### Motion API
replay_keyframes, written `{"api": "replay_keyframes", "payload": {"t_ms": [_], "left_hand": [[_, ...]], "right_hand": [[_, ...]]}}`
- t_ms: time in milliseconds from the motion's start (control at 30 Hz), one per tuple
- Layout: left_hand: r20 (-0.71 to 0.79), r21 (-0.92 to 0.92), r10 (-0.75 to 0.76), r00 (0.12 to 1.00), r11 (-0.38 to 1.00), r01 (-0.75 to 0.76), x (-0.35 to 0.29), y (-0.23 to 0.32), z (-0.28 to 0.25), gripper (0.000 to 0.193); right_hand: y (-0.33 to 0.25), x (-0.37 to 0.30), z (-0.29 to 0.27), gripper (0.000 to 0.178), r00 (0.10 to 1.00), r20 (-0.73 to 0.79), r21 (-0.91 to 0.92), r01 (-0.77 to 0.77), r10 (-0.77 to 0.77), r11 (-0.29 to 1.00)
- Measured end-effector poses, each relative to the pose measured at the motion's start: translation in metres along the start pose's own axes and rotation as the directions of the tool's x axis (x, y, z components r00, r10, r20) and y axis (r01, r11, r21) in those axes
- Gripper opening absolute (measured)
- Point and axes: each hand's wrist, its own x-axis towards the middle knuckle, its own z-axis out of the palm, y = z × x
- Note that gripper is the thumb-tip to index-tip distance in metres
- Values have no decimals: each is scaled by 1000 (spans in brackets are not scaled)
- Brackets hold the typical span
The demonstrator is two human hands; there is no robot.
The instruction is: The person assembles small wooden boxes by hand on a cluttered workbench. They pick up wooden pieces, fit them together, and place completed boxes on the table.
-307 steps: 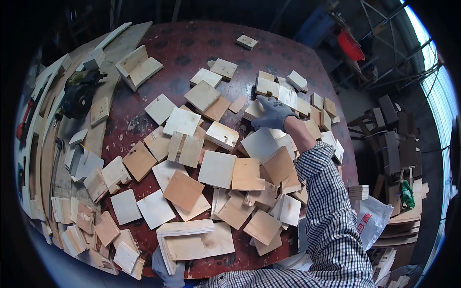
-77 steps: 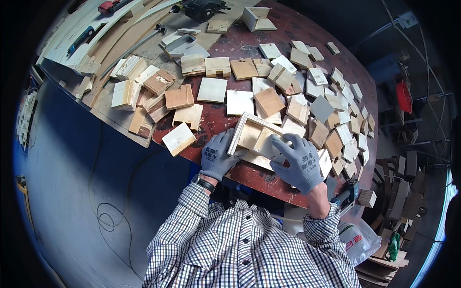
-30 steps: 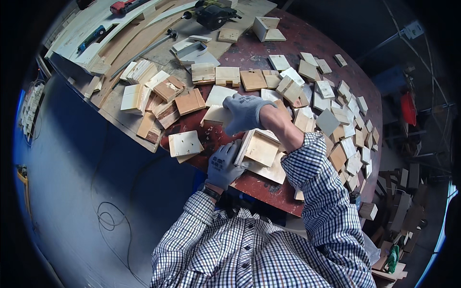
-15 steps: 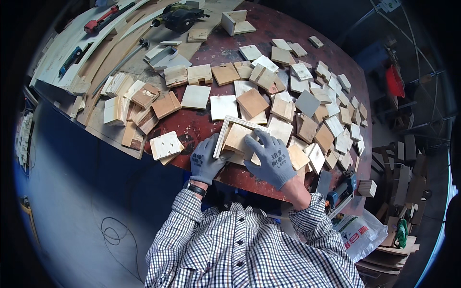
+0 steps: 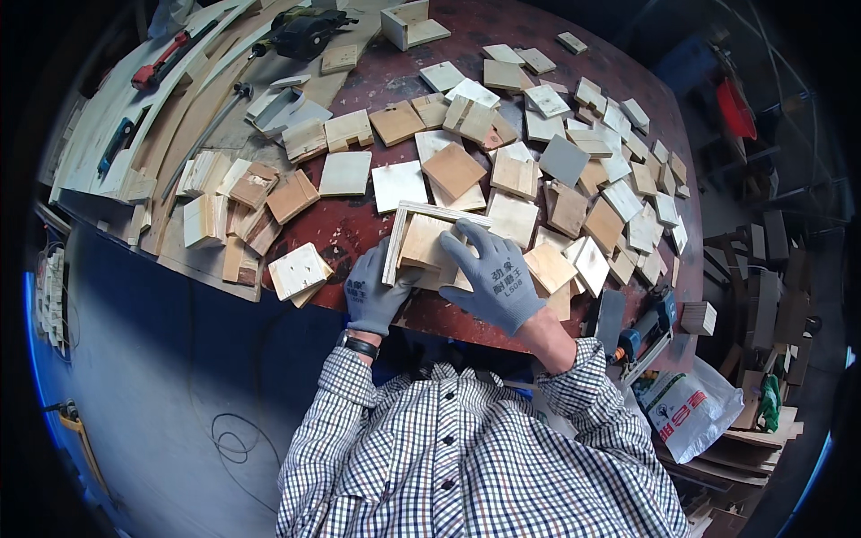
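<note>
At the table's near edge, both of my gloved hands are on an L-shaped plywood corner piece (image 5: pixel 395 244) with a pale wood block (image 5: pixel 423 240) in its inner angle. My left hand (image 5: pixel 375 291) is closed round the lower left side of the corner piece, its fingertips partly hidden beneath. Over the right end lies my right hand (image 5: pixel 491 276), fingers bent, gripping the corner piece and its block. Just beyond sit a white square board (image 5: pixel 400 186) and a brown square board (image 5: pixel 453 170). A pale board (image 5: pixel 550 266) lies close to my right hand.
Many loose wood squares cover the dark red table (image 5: pixel 354 220). A similar joined corner piece (image 5: pixel 414 24) stands at the far edge. A black power tool (image 5: pixel 309 34) and a red-handled tool (image 5: pixel 161 61) lie far left. At right is a blue nail-gun-like tool (image 5: pixel 659 314).
The whole view has shifted slightly, moving the table's things left and up. Both hands keep hold of the corner piece, with little change in their grip.
</note>
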Motion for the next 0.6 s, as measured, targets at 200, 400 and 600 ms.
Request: {"api": "replay_keyframes", "payload": {"t_ms": [200,400,600], "left_hand": [[3,28,14,1000,1000,-14,0,5,-1,71],[13,85,25,1000,996,-26,-2,6,-2,59],[70,326,51,996,943,-72,-17,-17,11,56]], "right_hand": [[2,-9,-8,51,981,-175,43,92,-83,995],[-22,10,-49,43,955,-285,228,152,-83,962],[-89,92,21,31,934,-13,-11,357,-358,934]]}}
